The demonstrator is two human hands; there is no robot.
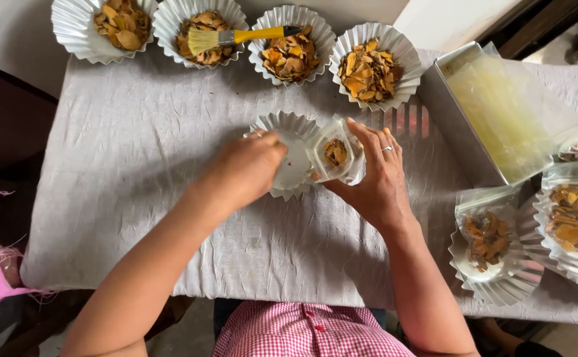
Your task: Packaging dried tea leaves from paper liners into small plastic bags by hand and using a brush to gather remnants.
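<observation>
Both forearms reach up from the near edge and meet mid-counter (137, 198) on its grey cloth. The right hand (375, 175) lies fingers-forward, its grip closed round a small clear bag (335, 155) of orange-brown chips — mouth open toward the left, long axis roughly left-right. The left hand (246, 168), knuckles up, has its fingertips pinched together inside the tilted white fluted paper cup (289, 152); what they pinch is hidden. Farther back stand four filled fluted cups (371, 66) — a yellow-handled brush (236, 36) rests across one.
</observation>
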